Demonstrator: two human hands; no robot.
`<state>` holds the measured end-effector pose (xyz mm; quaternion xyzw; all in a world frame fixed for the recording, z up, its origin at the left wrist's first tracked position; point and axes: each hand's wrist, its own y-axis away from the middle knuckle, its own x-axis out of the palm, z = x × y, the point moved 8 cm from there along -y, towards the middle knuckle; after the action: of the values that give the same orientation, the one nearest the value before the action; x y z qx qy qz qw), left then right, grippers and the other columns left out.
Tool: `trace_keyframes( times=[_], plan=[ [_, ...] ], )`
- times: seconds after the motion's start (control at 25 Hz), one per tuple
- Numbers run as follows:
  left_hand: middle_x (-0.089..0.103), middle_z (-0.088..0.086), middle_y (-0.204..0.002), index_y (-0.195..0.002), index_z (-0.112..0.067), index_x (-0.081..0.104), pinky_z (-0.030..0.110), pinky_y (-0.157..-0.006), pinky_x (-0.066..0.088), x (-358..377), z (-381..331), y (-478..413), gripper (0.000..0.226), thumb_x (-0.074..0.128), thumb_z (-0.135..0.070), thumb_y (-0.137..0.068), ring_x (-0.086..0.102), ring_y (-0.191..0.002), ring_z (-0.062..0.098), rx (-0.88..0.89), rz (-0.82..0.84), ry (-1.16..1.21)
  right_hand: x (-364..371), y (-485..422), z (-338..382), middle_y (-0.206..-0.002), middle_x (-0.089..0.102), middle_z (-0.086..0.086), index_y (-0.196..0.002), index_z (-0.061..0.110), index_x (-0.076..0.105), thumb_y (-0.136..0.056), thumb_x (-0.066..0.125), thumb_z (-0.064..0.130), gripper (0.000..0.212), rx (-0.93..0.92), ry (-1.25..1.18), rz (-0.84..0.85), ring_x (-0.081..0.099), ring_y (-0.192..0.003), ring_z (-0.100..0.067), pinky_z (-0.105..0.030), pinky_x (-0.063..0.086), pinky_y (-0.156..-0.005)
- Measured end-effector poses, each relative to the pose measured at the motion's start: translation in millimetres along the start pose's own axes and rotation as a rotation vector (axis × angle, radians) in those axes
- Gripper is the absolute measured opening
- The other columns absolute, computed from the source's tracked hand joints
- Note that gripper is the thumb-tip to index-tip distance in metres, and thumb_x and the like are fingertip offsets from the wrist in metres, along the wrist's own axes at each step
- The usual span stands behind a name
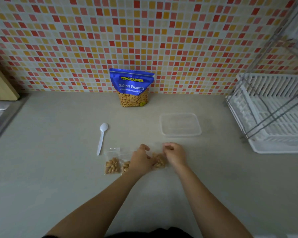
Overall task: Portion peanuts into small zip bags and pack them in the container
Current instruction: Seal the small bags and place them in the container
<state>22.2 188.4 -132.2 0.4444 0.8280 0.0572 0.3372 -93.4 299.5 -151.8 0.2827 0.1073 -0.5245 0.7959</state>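
Pinching zip bag point(159, 161): left hand point(140, 158), right hand point(175, 154); two bags point(112, 165) point(126, 166) beside.

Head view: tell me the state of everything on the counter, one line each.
Peanut pouch: upright, peanuts inside.
Spoon: lying flat, empty.
Container: no bags inside.
Two zip bags: filled, lying flat.
Third zip bag: filled, pinched by left hand and right hand.

blue peanut bag point(132, 83) with yellow and white lettering; white plastic spoon point(102, 136); clear container point(180, 124); red, orange, cream mosaic tile wall point(144, 35); white dish rack point(272, 110); beige counter point(50, 152).
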Motion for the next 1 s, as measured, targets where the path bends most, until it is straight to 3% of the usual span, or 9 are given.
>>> trace_keyframes(
  times=[0.16, 0.32, 0.44, 0.56, 0.68, 0.76, 0.92, 1.0],
  plan=[
    [0.070, 0.015, -0.092, -0.108, -0.009, 0.048, 0.038, -0.077, 0.051, 21, -2, -8, 0.037, 0.063, -0.031, -0.082, 0.065, -0.089, 0.034, 0.104, -0.015, -0.304, -4, -3, -14, -0.103, 0.072, -0.010, -0.104, 0.009, 0.068, -0.080, 0.064, 0.012, 0.024, -0.086, 0.229, -0.040, 0.066, -0.098, -0.024, -0.028, 0.048, -0.083],
    [0.068, 0.013, -0.096, -0.110, -0.008, 0.049, 0.033, -0.076, 0.046, 12, -3, -7, 0.043, 0.061, -0.040, -0.084, 0.063, -0.093, 0.030, 0.124, -0.061, -0.309, -9, -3, -13, -0.096, 0.070, -0.011, -0.100, 0.010, 0.067, -0.079, 0.067, 0.020, 0.023, -0.219, 0.309, -0.088, 0.066, -0.089, -0.029, -0.033, 0.052, -0.080],
    [0.064, 0.012, -0.102, -0.113, -0.007, 0.055, 0.025, -0.076, 0.042, -11, -29, -19, 0.035, 0.056, -0.033, -0.089, 0.061, -0.091, 0.024, 0.192, -0.184, -0.227, -56, -4, 12, -0.076, 0.066, -0.012, -0.082, 0.008, 0.065, -0.079, 0.063, 0.021, 0.013, -0.403, 0.195, -0.414, 0.063, -0.068, -0.029, -0.030, 0.044, -0.066],
    [0.058, 0.014, -0.125, -0.130, -0.005, 0.049, 0.027, -0.088, 0.044, -14, -52, -56, 0.043, 0.051, -0.026, -0.092, 0.059, -0.108, 0.025, 0.205, -0.162, -0.182, -104, -26, 29, -0.094, 0.061, -0.020, -0.098, 0.001, 0.062, -0.077, 0.059, 0.011, 0.023, -0.489, 0.156, -0.649, 0.059, -0.086, -0.035, -0.033, 0.043, -0.079],
    [0.043, 0.015, -0.144, -0.143, -0.006, 0.030, 0.034, -0.105, 0.039, 4, -55, -96, 0.058, 0.048, -0.032, -0.094, 0.046, -0.128, 0.029, 0.086, 0.000, -0.209, -112, -77, 15, -0.130, 0.046, -0.029, -0.132, -0.004, 0.042, -0.083, 0.059, 0.010, 0.054, -0.216, 0.225, -0.464, 0.044, -0.122, -0.041, -0.037, 0.032, -0.104],
    [0.042, 0.013, -0.145, -0.145, -0.008, 0.025, 0.036, -0.106, 0.039, 19, -57, -104, 0.061, 0.051, -0.029, -0.093, 0.045, -0.129, 0.029, 0.025, 0.081, -0.103, -101, -95, 0, -0.141, 0.041, -0.025, -0.141, 0.000, 0.031, -0.088, 0.056, 0.014, 0.060, -0.061, 0.260, -0.257, 0.040, -0.130, -0.036, -0.033, 0.028, -0.108],
    [0.058, 0.013, -0.123, -0.136, -0.004, 0.041, 0.041, -0.096, 0.049, 5, -42, -108, 0.052, 0.054, -0.005, -0.086, 0.056, -0.113, 0.032, -0.005, 0.033, 0.083, -77, -84, 7, -0.119, 0.063, -0.014, -0.134, 0.013, 0.047, -0.086, 0.054, 0.010, 0.049, -0.102, 0.223, -0.132, 0.060, -0.107, -0.030, -0.029, 0.043, -0.089],
    [0.058, 0.013, -0.121, -0.135, -0.004, 0.045, 0.044, -0.095, 0.050, -28, -16, -111, 0.054, 0.056, 0.001, -0.082, 0.058, -0.111, 0.033, -0.069, -0.030, 0.189, -52, -70, 21, -0.110, 0.065, -0.003, -0.130, 0.016, 0.051, -0.085, 0.051, 0.004, 0.047, -0.147, 0.120, -0.035, 0.062, -0.095, -0.019, -0.020, 0.041, -0.078]
  ],
)
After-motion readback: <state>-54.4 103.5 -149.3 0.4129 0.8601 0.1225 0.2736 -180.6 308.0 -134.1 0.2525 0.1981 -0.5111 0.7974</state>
